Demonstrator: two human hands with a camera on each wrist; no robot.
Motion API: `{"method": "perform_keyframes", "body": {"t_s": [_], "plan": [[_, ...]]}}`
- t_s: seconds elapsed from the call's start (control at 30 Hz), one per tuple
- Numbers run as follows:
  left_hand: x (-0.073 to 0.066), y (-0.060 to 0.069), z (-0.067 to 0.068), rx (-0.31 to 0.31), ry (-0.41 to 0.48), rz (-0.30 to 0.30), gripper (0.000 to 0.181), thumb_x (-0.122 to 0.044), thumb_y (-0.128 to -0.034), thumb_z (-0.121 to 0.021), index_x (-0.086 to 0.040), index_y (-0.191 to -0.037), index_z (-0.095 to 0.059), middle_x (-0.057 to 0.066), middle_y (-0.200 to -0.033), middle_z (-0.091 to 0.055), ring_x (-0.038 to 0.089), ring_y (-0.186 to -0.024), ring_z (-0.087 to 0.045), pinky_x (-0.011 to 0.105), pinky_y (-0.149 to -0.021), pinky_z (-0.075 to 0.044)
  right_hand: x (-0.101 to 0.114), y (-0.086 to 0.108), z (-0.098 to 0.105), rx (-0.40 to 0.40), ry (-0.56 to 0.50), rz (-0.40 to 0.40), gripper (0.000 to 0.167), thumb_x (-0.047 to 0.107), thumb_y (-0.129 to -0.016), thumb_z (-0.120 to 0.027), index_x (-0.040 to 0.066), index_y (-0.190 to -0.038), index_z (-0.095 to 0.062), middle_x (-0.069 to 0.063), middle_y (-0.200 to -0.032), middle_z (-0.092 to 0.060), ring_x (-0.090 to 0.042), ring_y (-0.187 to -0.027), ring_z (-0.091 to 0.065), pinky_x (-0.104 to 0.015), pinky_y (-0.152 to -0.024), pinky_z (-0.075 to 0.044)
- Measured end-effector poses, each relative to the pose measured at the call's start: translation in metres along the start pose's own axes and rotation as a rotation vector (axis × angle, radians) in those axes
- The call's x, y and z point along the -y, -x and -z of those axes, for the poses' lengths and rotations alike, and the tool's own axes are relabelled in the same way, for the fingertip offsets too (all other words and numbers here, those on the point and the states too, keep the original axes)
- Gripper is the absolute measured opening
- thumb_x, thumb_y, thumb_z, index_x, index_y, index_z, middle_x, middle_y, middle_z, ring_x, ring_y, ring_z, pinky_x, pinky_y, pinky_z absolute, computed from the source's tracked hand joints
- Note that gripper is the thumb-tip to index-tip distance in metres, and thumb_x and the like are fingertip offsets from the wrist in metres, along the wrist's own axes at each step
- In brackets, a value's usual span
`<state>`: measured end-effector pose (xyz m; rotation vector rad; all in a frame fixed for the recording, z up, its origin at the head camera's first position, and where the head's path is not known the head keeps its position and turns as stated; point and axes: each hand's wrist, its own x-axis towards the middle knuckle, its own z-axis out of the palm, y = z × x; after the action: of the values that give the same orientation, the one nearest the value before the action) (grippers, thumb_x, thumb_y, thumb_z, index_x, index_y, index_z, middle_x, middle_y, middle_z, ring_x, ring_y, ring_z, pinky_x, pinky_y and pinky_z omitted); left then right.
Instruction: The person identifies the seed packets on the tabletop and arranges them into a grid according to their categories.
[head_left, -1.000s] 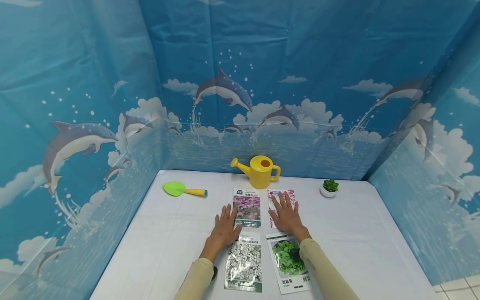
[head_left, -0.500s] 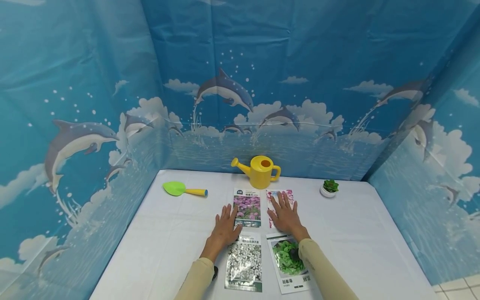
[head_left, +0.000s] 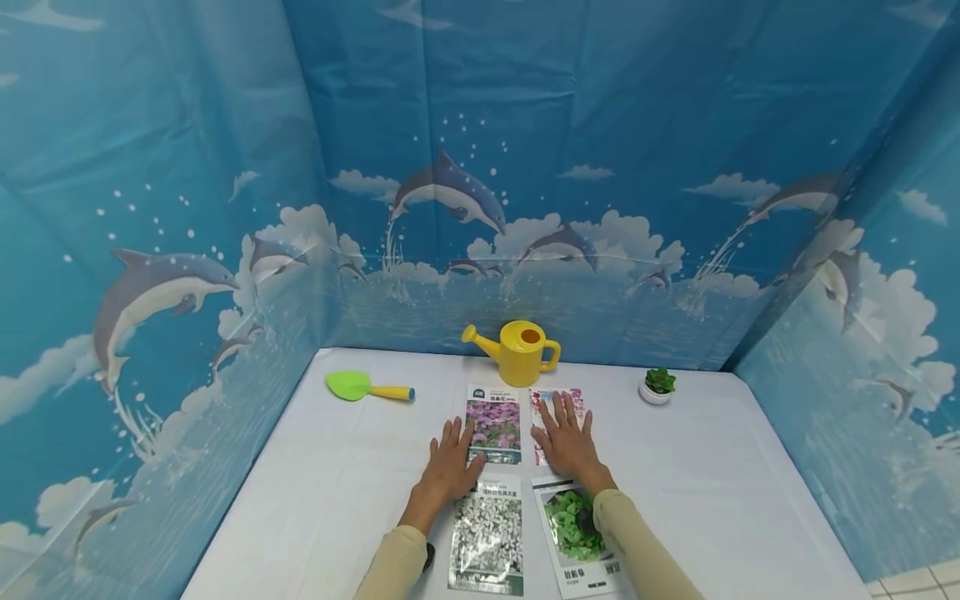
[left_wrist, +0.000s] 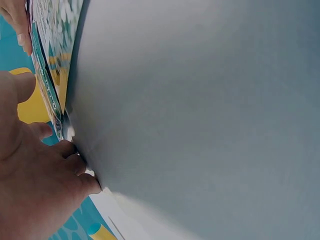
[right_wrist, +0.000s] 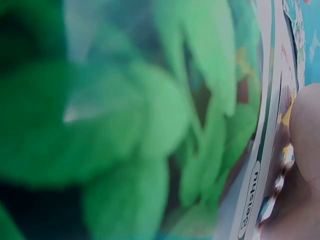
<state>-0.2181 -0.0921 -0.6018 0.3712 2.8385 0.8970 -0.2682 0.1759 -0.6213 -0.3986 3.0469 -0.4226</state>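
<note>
My left hand [head_left: 447,467] lies with straight fingers along the left edge of a seed packet with magenta flowers [head_left: 495,425]. Flat on a pink-blossom seed packet [head_left: 537,410] to its right rests my right hand [head_left: 568,443], partly covering it. Nearer to me are a white-flower seed packet [head_left: 487,537] and a green-leaf seed packet [head_left: 576,533], whose print appears upside down. My right forearm passes over the leaf packet's edge. In the left wrist view the left hand [left_wrist: 40,175] touches the tabletop; the leaf packet [right_wrist: 150,130] fills most of the right wrist view.
A yellow watering can [head_left: 520,354] stands behind the packets. At the back left lies a toy trowel [head_left: 371,387] with a green blade. To the back right sits a small potted succulent [head_left: 657,387]. Dolphin-printed curtains [head_left: 450,275] surround the white table [head_left: 712,483].
My right hand has slid slightly left with the pink-blossom packet, narrowing the gap to the magenta-flower packet. My left hand stays in place. The head view has tilted slightly upward.
</note>
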Motion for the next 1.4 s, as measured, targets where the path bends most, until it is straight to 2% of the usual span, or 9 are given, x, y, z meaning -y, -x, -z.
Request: {"method": "perform_keyframes", "body": {"t_s": [0.13, 0.23, 0.47, 0.7, 0.87, 1.03, 1.13, 1.27, 1.4], "plan": [[0.002, 0.0, -0.003, -0.004, 0.025, -0.005, 0.069, -0.034, -0.1134, -0.051, -0.003, -0.17, -0.028, 0.029, -0.176, -0.018, 0.045, -0.165, -0.012, 0.07, -0.129, -0.013, -0.001, -0.001, -0.002, -0.014, -0.019, -0.002, 0.07, 0.046, -0.116, -0.044, 0.007, -0.171, -0.029, -0.023, -0.179, -0.009, -0.046, -0.166, -0.002, -0.08, -0.124, 0.0], [-0.002, 0.003, 0.001, 0.003, 0.031, -0.003, 0.068, -0.031, -0.113, -0.053, 0.0, -0.169, -0.029, 0.031, -0.175, -0.019, 0.047, -0.164, -0.013, 0.07, -0.129, -0.013, 0.0, 0.004, 0.004, -0.05, -0.072, 0.018, 0.066, 0.041, -0.116, -0.046, 0.004, -0.169, -0.033, -0.026, -0.178, -0.012, -0.049, -0.165, -0.006, -0.08, -0.123, 0.0], [-0.006, 0.005, 0.005, 0.021, 0.004, 0.006, 0.07, -0.035, -0.1134, -0.052, -0.003, -0.171, -0.027, 0.028, -0.176, -0.016, 0.046, -0.165, -0.012, 0.068, -0.13, -0.013, -0.001, 0.038, 0.025, -0.132, -0.14, 0.136, 0.066, 0.036, -0.112, -0.058, 0.002, -0.166, -0.04, -0.028, -0.176, -0.018, -0.053, -0.162, -0.013, -0.082, -0.122, -0.01], [-0.003, 0.005, 0.005, 0.011, 0.003, 0.008, 0.072, -0.038, -0.1133, -0.053, -0.003, -0.171, -0.027, 0.028, -0.177, -0.016, 0.044, -0.166, -0.012, 0.068, -0.13, -0.013, 0.001, 0.095, 0.031, -0.046, -0.245, 0.26, 0.073, 0.041, -0.109, -0.065, 0.009, -0.169, -0.037, -0.02, -0.178, -0.019, -0.049, -0.163, -0.014, -0.078, -0.124, -0.015], [-0.001, 0.007, 0.004, 0.01, 0.011, 0.001, 0.072, -0.037, -0.1133, -0.053, -0.003, -0.171, -0.026, 0.028, -0.177, -0.016, 0.045, -0.165, -0.011, 0.068, -0.13, -0.012, -0.001, 0.127, 0.021, 0.038, -0.224, 0.317, 0.079, 0.05, -0.106, -0.066, 0.015, -0.17, -0.036, -0.014, -0.18, -0.019, -0.045, -0.164, -0.015, -0.078, -0.123, -0.02], [-0.003, 0.007, 0.005, 0.004, 0.017, 0.002, 0.072, -0.036, -0.1131, -0.054, -0.003, -0.171, -0.026, 0.028, -0.177, -0.016, 0.044, -0.166, -0.011, 0.069, -0.13, -0.011, -0.001, 0.14, 0.008, 0.062, -0.176, 0.336, 0.079, 0.061, -0.105, -0.061, 0.018, -0.169, -0.041, -0.01, -0.18, -0.021, -0.043, -0.164, -0.017, -0.077, -0.123, -0.02], [-0.003, 0.005, 0.004, 0.009, 0.007, -0.005, 0.073, -0.036, -0.1133, -0.053, -0.004, -0.172, -0.024, 0.027, -0.177, -0.015, 0.044, -0.166, -0.01, 0.069, -0.13, -0.011, 0.001, 0.144, 0.003, 0.016, -0.165, 0.337, 0.077, 0.059, -0.105, -0.063, 0.015, -0.166, -0.046, -0.013, -0.178, -0.026, -0.045, -0.162, -0.022, -0.078, -0.121, -0.022], [-0.002, 0.003, 0.003, 0.015, -0.003, -0.006, 0.073, -0.035, -0.1132, -0.054, -0.004, -0.172, -0.023, 0.027, -0.177, -0.015, 0.045, -0.166, -0.01, 0.069, -0.13, -0.011, 0.006, 0.147, 0.0, -0.044, -0.157, 0.306, 0.077, 0.057, -0.103, -0.066, 0.012, -0.163, -0.05, -0.016, -0.175, -0.033, -0.047, -0.159, -0.028, -0.078, -0.119, -0.025], [-0.002, 0.004, 0.002, 0.017, -0.001, 0.002, 0.073, -0.034, -0.1128, -0.055, -0.004, -0.172, -0.023, 0.027, -0.177, -0.016, 0.044, -0.166, -0.01, 0.069, -0.13, -0.011, 0.01, 0.15, -0.001, -0.017, -0.139, 0.243, 0.079, 0.058, -0.104, -0.064, 0.011, -0.165, -0.047, -0.015, -0.176, -0.03, -0.045, -0.161, -0.026, -0.076, -0.123, -0.023]]}}
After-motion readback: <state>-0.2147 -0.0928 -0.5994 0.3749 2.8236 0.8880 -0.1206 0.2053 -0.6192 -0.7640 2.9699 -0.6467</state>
